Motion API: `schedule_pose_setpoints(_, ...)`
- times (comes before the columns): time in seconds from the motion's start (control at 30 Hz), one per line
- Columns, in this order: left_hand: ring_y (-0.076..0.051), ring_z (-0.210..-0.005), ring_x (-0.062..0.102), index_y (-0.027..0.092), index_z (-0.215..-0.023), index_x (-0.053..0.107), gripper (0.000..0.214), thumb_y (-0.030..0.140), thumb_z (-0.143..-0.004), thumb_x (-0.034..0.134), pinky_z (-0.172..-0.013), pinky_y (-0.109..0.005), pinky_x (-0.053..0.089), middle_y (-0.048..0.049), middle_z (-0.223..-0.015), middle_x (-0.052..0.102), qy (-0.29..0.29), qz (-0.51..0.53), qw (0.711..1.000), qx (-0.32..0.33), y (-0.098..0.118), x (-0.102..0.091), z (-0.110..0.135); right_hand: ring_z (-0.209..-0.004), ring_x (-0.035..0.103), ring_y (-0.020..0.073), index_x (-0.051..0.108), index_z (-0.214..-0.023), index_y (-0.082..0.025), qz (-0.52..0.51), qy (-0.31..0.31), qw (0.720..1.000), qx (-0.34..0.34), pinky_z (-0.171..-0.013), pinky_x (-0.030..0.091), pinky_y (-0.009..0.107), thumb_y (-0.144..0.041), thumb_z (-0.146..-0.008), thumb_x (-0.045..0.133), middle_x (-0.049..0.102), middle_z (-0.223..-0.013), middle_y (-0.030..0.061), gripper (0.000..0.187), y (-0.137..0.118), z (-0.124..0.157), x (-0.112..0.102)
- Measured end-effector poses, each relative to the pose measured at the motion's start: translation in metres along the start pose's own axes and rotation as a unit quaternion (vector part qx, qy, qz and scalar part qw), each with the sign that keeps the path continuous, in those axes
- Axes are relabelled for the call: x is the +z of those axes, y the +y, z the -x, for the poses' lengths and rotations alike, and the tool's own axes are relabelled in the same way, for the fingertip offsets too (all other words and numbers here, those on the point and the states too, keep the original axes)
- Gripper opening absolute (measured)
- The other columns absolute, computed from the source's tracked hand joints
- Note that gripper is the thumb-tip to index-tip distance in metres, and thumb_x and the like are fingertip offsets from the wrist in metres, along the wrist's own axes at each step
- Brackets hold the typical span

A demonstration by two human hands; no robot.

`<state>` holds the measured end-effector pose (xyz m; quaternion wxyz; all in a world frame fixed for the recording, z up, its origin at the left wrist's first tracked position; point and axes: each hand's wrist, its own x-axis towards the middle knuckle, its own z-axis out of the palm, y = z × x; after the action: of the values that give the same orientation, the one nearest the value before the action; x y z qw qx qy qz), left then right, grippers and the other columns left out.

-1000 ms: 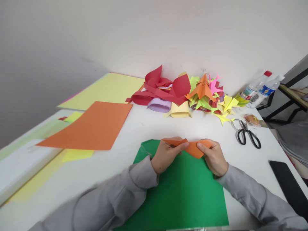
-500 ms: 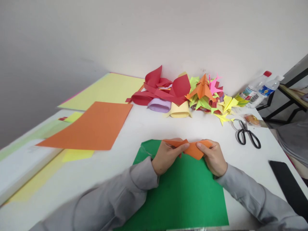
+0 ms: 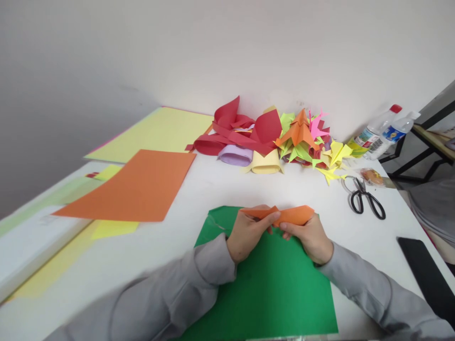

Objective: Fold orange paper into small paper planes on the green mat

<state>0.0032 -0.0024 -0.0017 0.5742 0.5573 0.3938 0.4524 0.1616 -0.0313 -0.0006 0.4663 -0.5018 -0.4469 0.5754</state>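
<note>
A small folded piece of orange paper (image 3: 295, 216) is held between both hands over the far part of a green sheet (image 3: 273, 289). My left hand (image 3: 249, 232) pinches its left part, thumb on top. My right hand (image 3: 311, 237) grips the right part from the near side, with the thumb under the lower edge. The paper has several folds and a small point sticking up near the left thumb. Fingers behind the paper are mostly hidden.
A large orange sheet (image 3: 142, 184) lies at left over yellow and green papers. Folded red paper (image 3: 231, 132) and an orange folded paper figure (image 3: 299, 130) stand at the back. At right are scissors (image 3: 360, 194), bottles (image 3: 389, 130) and a black flat object (image 3: 424, 274).
My right hand has shifted slightly left and down, its thumb now lower on the paper. The paper's right part, which hung down, now sits narrower and higher. The left hand stays nearly still.
</note>
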Motion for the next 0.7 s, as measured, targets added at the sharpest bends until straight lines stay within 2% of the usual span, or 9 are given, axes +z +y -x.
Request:
schedule_pose_setpoints(0.17,-0.010,-0.051,0.050,0.016,-0.052,0.057,0.034,0.038,-0.076,0.066,-0.052,-0.024,0.038,0.0022,-0.051,0.055,0.019,-0.005,1.000,-0.012,-0.0003,-0.0008,-0.0007,-0.044,0.057,0.0120,0.072,-0.067,-0.016,0.017,0.017,1.000,0.003,-0.045,0.050,0.025,-0.033,-0.062,0.081,0.065,-0.050,-0.0002,0.020,-0.0002,-0.0010,-0.0011)
schedule_pose_setpoints(0.27,-0.011,-0.054,0.051,0.016,-0.051,0.056,0.035,0.038,-0.077,0.066,-0.057,-0.025,0.040,0.0017,-0.052,0.056,0.024,-0.004,1.000,-0.014,-0.0010,0.0003,-0.0011,-0.052,0.060,0.0129,0.073,-0.073,-0.016,-0.008,0.011,1.000,-0.007,-0.048,0.051,0.025,-0.031,-0.061,0.082,0.069,-0.060,0.0011,0.022,0.0014,-0.0002,0.0014)
schedule_pose_setpoints(0.37,-0.012,-0.057,0.054,0.016,-0.050,0.054,0.036,0.036,-0.077,0.066,-0.061,-0.026,0.042,0.0014,-0.054,0.058,0.008,0.040,0.999,-0.015,-0.0009,0.0036,0.0000,-0.058,0.060,0.0136,0.072,-0.074,-0.017,-0.023,0.013,0.999,-0.025,-0.050,0.050,0.025,-0.028,-0.061,0.082,0.070,-0.067,0.0011,0.020,0.0003,0.0022,0.0059)
schedule_pose_setpoints(0.5,-0.012,-0.056,0.055,0.016,-0.048,0.053,0.037,0.036,-0.077,0.067,-0.060,-0.026,0.044,0.0006,-0.054,0.058,-0.017,0.094,0.995,-0.023,-0.0018,0.0067,0.0015,-0.051,0.056,0.0120,0.070,-0.066,-0.016,-0.005,0.043,0.999,-0.020,-0.049,0.048,0.025,-0.026,-0.060,0.081,0.066,-0.057,-0.0006,0.016,-0.0032,0.0038,0.0078)
schedule_pose_setpoints(0.6,-0.010,-0.052,0.051,0.015,-0.051,0.058,0.034,0.037,-0.072,0.071,-0.051,-0.024,0.041,0.0011,-0.053,0.056,0.007,0.125,0.991,-0.057,-0.0031,0.0064,-0.0004,-0.047,0.054,0.0110,0.070,-0.065,-0.016,-0.001,0.046,0.999,-0.005,-0.047,0.047,0.025,-0.027,-0.058,0.083,0.065,-0.054,-0.0005,0.018,-0.0040,0.0020,0.0051)
schedule_pose_setpoints(0.7,-0.009,-0.049,0.048,0.014,-0.056,0.061,0.030,0.038,-0.064,0.077,-0.045,-0.023,0.038,0.0023,-0.055,0.055,0.054,0.158,0.982,-0.091,-0.0029,0.0052,-0.0039,-0.044,0.054,0.0101,0.069,-0.061,-0.016,-0.015,0.054,0.998,0.000,-0.045,0.045,0.023,-0.028,-0.056,0.084,0.064,-0.050,-0.0013,0.020,-0.0040,-0.0011,0.0022)
